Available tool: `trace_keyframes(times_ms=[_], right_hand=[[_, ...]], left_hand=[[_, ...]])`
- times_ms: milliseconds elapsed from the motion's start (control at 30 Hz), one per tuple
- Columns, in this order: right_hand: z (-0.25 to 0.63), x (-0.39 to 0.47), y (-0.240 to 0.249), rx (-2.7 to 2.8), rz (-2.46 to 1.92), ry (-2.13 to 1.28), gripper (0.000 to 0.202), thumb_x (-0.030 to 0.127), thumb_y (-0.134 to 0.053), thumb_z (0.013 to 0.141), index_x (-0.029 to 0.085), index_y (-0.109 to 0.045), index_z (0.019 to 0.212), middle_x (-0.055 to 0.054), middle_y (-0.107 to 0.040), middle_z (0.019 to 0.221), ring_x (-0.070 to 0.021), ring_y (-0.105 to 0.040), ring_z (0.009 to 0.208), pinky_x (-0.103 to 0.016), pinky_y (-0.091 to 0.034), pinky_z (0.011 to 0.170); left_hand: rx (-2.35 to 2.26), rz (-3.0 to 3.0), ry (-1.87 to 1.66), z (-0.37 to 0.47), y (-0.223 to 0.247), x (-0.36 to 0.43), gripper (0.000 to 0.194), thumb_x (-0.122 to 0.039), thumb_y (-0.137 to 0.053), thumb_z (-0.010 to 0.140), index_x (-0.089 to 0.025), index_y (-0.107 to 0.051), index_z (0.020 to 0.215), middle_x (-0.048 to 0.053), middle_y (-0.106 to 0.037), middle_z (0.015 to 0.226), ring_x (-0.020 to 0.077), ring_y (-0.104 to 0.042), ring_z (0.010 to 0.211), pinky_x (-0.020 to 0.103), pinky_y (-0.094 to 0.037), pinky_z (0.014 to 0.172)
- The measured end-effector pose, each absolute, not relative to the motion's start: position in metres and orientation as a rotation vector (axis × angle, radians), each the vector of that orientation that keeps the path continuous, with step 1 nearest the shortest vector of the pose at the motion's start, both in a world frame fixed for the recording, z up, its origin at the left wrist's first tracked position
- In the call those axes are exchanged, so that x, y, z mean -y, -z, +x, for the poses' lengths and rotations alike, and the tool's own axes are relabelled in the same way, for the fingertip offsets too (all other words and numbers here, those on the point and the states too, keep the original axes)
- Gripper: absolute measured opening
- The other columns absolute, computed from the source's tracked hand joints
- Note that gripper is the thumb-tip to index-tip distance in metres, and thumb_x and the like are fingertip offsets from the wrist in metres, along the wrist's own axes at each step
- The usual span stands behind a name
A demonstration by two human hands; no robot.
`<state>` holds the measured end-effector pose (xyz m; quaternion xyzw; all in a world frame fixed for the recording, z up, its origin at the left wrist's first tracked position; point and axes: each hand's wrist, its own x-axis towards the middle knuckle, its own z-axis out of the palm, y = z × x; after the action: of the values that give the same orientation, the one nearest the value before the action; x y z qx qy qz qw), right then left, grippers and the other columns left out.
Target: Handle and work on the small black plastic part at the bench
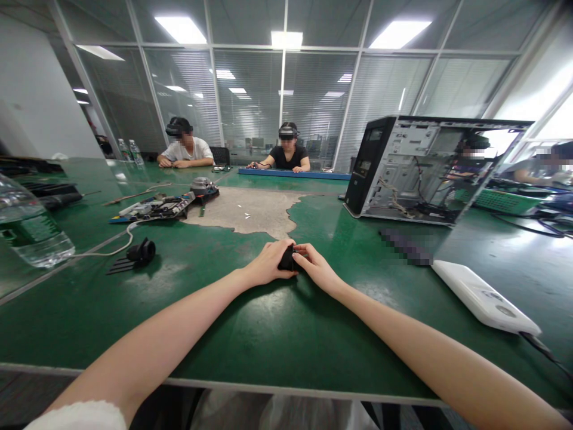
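Between my two hands, just above the green table, is a small black block-like object, its kind too small to make out. My left hand curls around its left side, thumb near and fingers on the far side. From the right, my right hand presses its fingertips and thumb to the object's right edge. Part of the object is hidden by my fingers. To the left on the table lies a black clip-like piece with several flat prongs.
An open computer case stands at the right, with a white power bank and its cable nearer me. At left are a circuit board and a water bottle. Two people sit across the table; others sit at far right.
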<state>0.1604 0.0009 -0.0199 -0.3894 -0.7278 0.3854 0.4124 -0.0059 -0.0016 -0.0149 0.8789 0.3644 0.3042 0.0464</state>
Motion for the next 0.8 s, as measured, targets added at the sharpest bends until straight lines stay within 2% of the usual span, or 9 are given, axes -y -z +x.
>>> trace_keyframes(times_ms=[300,400,633,800], right_hand=[[0.159,0.011,0.01,1.83,-0.875,-0.967,0.014,0.03,-0.047,0.076,0.021,-0.045,0.085,0.002,-0.051,0.082,-0.0096,-0.051,0.065,-0.023,-0.041,0.06],[0.159,0.008,0.013,1.823,-0.867,-0.965,0.014,0.031,-0.047,0.076,0.02,-0.044,0.085,0.002,-0.051,0.079,-0.0101,-0.052,0.066,-0.023,-0.042,0.061],[0.161,0.0,0.02,1.849,-0.983,-0.921,0.023,0.033,-0.047,0.076,0.019,-0.046,0.095,-0.002,-0.052,0.09,-0.0116,-0.052,0.074,-0.027,-0.043,0.069],[0.161,0.005,0.015,1.86,-0.977,-0.931,0.021,0.032,-0.048,0.075,0.02,-0.047,0.093,-0.001,-0.052,0.088,-0.0108,-0.051,0.071,-0.026,-0.042,0.066]], left_hand=[[-1.113,2.696,-0.925,-0.006,0.015,0.002,0.061,-0.039,-0.062,0.066,-0.021,-0.03,0.115,0.007,-0.047,0.112,0.0226,-0.045,0.105,0.037,-0.031,0.088],[-1.116,2.7,-0.934,-0.006,0.016,0.001,0.061,-0.038,-0.063,0.066,-0.02,-0.03,0.115,0.007,-0.048,0.111,0.0229,-0.045,0.104,0.037,-0.031,0.088],[-1.115,2.705,-0.921,-0.006,0.016,0.001,0.063,-0.039,-0.062,0.066,-0.021,-0.029,0.116,0.008,-0.047,0.113,0.0233,-0.044,0.106,0.037,-0.031,0.089],[-1.118,2.709,-0.912,-0.006,0.015,0.002,0.062,-0.039,-0.062,0.066,-0.021,-0.029,0.116,0.008,-0.047,0.113,0.023,-0.044,0.105,0.037,-0.031,0.089]])
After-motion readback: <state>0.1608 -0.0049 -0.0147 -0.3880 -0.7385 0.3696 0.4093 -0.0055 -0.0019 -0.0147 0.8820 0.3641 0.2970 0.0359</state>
